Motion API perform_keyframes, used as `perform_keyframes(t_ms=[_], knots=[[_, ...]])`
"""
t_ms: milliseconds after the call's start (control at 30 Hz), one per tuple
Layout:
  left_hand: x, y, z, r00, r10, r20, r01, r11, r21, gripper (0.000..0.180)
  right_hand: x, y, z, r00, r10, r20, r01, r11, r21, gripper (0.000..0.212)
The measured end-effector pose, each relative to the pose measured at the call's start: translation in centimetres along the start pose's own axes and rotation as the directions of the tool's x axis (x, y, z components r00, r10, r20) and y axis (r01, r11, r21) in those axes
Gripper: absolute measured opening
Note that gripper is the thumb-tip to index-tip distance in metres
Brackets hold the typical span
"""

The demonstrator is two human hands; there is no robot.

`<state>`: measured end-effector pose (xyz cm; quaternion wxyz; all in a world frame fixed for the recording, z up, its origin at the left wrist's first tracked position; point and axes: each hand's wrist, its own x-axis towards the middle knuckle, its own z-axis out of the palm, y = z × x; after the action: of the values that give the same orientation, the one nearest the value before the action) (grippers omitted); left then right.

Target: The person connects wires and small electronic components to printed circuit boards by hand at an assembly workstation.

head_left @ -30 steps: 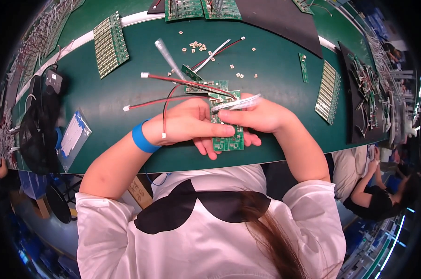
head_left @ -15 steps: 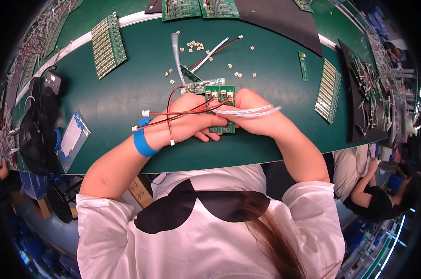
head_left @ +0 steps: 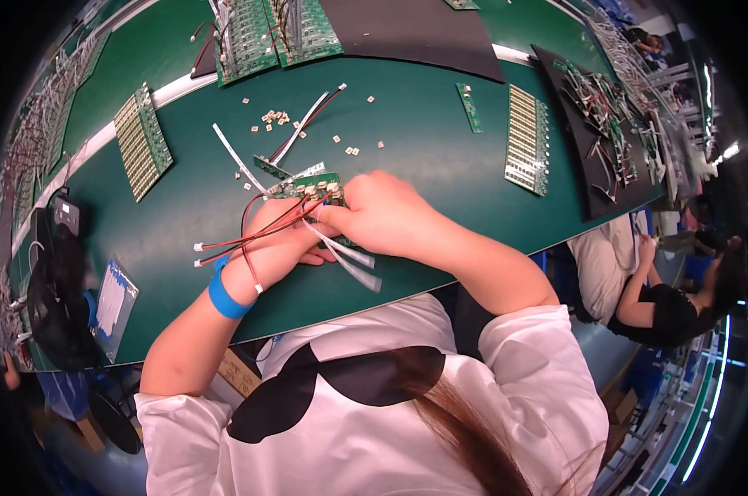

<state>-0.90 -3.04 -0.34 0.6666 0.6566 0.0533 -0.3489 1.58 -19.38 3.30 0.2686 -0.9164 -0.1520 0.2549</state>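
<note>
My left hand (head_left: 276, 241), with a blue band (head_left: 228, 299) at its wrist, is closed round small green circuit boards (head_left: 322, 180). My right hand (head_left: 384, 212) closes on the same boards from the right, its thumb lying across them and covering most of their face. Red-and-black wires (head_left: 254, 237) run from the boards' white sockets leftward over my left hand, ending in white plugs (head_left: 198, 247). Clear-white flat strips (head_left: 351, 263) hang from beneath my right thumb. Just beyond my left hand lie another narrow board (head_left: 270, 166) and a white strip (head_left: 237, 155).
Small cream connectors (head_left: 273, 121) are scattered beyond my hands, beside a loose cable (head_left: 306, 124). Board panels stand left (head_left: 142, 145) and right (head_left: 524, 136). Wired boards (head_left: 246, 45) sit at the back; a black mat (head_left: 585, 124) holds more. A bag (head_left: 116, 302) lies near left.
The view has turned, so the table appears shifted left and down. My right hand has come further over the boards, and the white strips now point downward rather than right.
</note>
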Motion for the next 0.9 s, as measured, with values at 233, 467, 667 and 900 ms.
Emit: perform_keyframes(t_ms=[233, 467, 667, 900], knots=[[-0.2, 0.8, 0.7, 0.997, 0.053, -0.054, -0.047, 0.994, 0.101, 0.021, -0.2, -0.3, -0.3, 0.999, 0.048, 0.011, -0.048, 0.998, -0.027, 0.049], [-0.2, 0.8, 0.7, 0.994, 0.070, -0.079, -0.057, 0.985, 0.161, 0.019, 0.0, -0.3, 0.0, 1.000, 0.027, -0.014, -0.028, 0.998, -0.057, 0.048], [0.0, 0.0, 0.4, 0.992, 0.100, -0.072, -0.096, 0.993, 0.062, 0.019, 0.1, -0.2, 0.3, 1.000, 0.015, -0.022, -0.016, 0.999, -0.046, 0.048], [-0.1, 0.0, 0.2, 0.991, 0.136, -0.011, -0.137, 0.989, -0.062, 0.020, 0.7, 1.0, 0.8, 0.989, -0.049, -0.140, 0.054, 0.998, 0.029, 0.045]])
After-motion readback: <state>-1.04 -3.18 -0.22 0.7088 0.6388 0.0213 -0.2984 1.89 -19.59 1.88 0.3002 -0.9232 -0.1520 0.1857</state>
